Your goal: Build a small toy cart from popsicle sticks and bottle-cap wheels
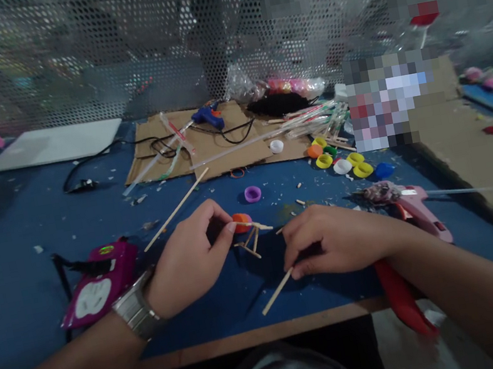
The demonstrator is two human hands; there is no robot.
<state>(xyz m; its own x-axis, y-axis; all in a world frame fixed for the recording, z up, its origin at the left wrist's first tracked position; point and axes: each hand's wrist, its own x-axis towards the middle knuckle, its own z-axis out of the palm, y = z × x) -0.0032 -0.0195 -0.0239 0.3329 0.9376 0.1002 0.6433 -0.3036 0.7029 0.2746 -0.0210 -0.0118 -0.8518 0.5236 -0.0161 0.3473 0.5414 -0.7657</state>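
Observation:
My left hand (193, 260), with a metal watch on the wrist, pinches a small frame of thin wooden sticks (255, 240) between thumb and forefinger. An orange cap (241, 218) sits at the frame's far side, by my fingertips; whether it is joined on I cannot tell. Just to the right, my right hand (327, 240) is closed on a thin wooden stick (276, 294) that points down toward the table's front edge. A purple cap (253, 194) lies beyond both hands. Another wooden stick (177, 209) rests on the table past my left hand.
A pink glue gun (423, 213) lies right, near a red-handled tool (405, 303) partly under my forearm. Several coloured caps (362, 170) sit back right. Behind are a blue glue gun (208, 117) on cardboard (232, 155) and a mesh screen (145, 43). A purple pouch (126, 260) lies left.

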